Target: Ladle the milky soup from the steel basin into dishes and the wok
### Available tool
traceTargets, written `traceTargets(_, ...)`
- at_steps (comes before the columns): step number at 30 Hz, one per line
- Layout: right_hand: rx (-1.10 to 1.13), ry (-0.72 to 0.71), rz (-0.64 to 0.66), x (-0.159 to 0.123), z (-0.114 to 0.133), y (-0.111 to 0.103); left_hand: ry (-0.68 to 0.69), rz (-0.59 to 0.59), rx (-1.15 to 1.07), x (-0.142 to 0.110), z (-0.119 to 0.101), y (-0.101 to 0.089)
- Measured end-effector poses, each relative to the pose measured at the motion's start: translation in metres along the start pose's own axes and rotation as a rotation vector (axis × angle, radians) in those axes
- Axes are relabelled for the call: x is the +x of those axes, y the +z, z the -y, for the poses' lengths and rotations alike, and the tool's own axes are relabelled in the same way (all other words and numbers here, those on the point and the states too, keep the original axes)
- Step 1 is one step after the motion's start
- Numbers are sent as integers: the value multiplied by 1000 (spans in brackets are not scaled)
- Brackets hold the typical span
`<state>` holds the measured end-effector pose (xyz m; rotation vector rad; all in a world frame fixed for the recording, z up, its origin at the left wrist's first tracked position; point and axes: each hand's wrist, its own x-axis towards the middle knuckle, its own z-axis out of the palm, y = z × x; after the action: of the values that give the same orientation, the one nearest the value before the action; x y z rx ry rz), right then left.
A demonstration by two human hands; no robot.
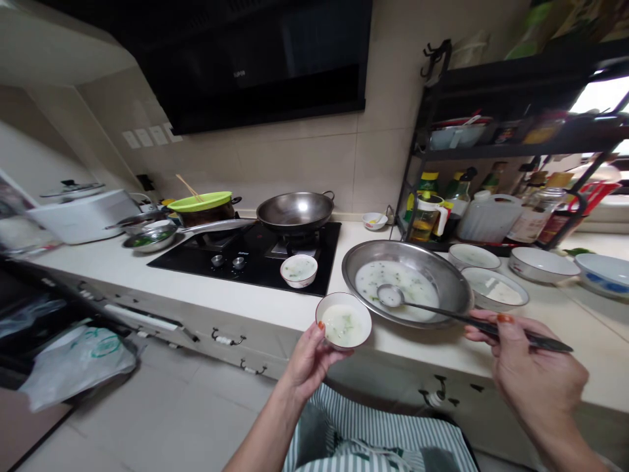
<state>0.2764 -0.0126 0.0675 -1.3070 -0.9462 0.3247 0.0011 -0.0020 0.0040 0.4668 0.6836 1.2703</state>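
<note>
Ladling seems partway done: a filled bowl is set on the cooktop, a soup bowl is held by the left hand, the ladle by the right hand; soup is left in the basin

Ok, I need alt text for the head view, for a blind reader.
The left hand holds a bowl of pale soup beside a metal basin, while the right hand holds a ladle over that basin. One bowl sits on the stove near a wok; others stand right of the basin.
</note>
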Motion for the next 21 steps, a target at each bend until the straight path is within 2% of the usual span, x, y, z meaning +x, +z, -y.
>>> traceTargets(3,-9,10,32,0,3,0,-7,-3,0,0,0,0)
traceTargets(21,9,3,29,2,1,2,-8,-1,-2,-1,-1,1)
